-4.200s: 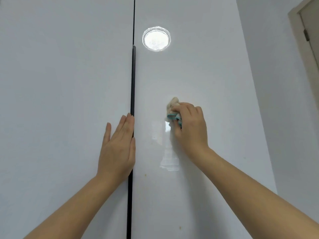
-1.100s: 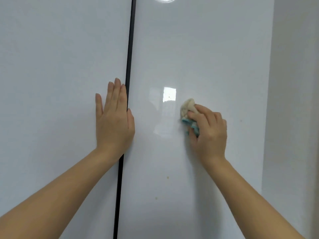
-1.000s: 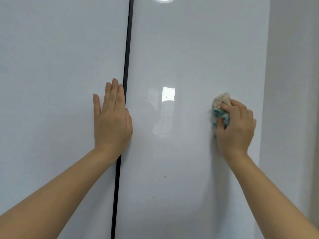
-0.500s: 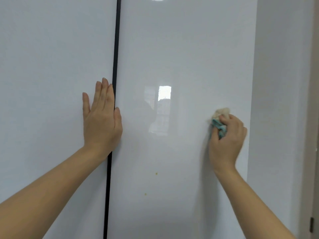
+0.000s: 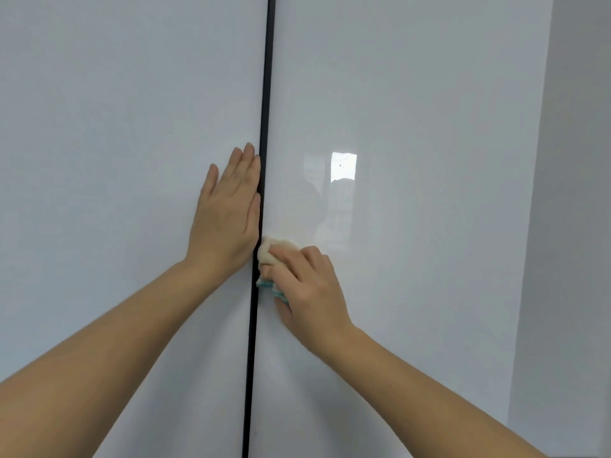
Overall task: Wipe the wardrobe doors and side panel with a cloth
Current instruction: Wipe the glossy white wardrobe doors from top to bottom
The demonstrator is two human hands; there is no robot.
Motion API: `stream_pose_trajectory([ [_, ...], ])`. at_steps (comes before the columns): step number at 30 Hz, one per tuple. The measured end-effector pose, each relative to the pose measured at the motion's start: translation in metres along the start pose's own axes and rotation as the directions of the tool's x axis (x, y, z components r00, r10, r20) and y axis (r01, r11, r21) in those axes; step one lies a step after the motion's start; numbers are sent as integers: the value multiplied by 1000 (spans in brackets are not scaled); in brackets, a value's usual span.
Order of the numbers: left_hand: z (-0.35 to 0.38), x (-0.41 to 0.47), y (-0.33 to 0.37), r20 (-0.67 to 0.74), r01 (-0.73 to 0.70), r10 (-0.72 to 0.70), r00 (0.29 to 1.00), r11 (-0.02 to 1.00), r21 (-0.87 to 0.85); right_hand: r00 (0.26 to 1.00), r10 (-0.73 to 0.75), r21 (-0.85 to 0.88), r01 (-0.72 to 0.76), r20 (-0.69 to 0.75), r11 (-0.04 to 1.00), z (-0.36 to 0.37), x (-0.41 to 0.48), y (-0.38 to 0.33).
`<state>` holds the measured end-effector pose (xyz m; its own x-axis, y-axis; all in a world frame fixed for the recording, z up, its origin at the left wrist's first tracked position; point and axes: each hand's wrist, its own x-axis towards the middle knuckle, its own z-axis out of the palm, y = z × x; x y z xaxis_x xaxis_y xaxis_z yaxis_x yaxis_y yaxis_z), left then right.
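Two glossy white wardrobe doors fill the view, the left door (image 5: pixel 115 160) and the right door (image 5: pixel 429 127), split by a thin black gap (image 5: pixel 264 94). My left hand (image 5: pixel 228 209) lies flat and open on the left door, fingertips up, right beside the gap. My right hand (image 5: pixel 307 292) is shut on a bunched cream and teal cloth (image 5: pixel 269 256), pressing it to the right door at its left edge, just below my left hand. Most of the cloth is hidden under my fingers.
A plain white wall (image 5: pixel 575 226) stands to the right of the wardrobe's right edge. A bright window reflection (image 5: pixel 344 166) shows on the right door above my right hand.
My right hand has swept the cloth from the right side of the right door leftward and down to the gap. The left hand stays flat on the left door.
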<state>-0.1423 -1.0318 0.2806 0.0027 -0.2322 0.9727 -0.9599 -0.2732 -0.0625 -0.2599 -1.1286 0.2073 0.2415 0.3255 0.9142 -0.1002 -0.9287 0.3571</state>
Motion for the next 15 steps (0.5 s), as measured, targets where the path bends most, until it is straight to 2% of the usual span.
stream_pose_trajectory([
  [2, -2, -2, 0, 31, -4, 5, 1000, 1000, -12, 998, -42, -1, 42, 38, 999, 4, -19, -2],
  [4, -5, -7, -1, 49, -4, 5, 999, 1000, -22, 981, -144, -9, 147, 129, 989, 1, -44, -2],
  [6, -5, -12, 0, 58, -5, 6, 998, 1000, -25, 928, -273, -16, 286, 255, 958, -7, -59, 2],
  [8, -5, -15, 0, 58, -4, 6, 998, 1000, -22, 881, -359, -25, 385, 309, 923, -17, -54, 11],
  [10, -4, -16, 0, 53, -1, 2, 999, 1000, -22, 886, -378, -56, 406, 267, 912, -23, -30, 21],
  [15, -3, -16, 2, 40, 18, -16, 999, 998, -59, 954, -292, -123, 299, 70, 946, -28, 63, 48],
])
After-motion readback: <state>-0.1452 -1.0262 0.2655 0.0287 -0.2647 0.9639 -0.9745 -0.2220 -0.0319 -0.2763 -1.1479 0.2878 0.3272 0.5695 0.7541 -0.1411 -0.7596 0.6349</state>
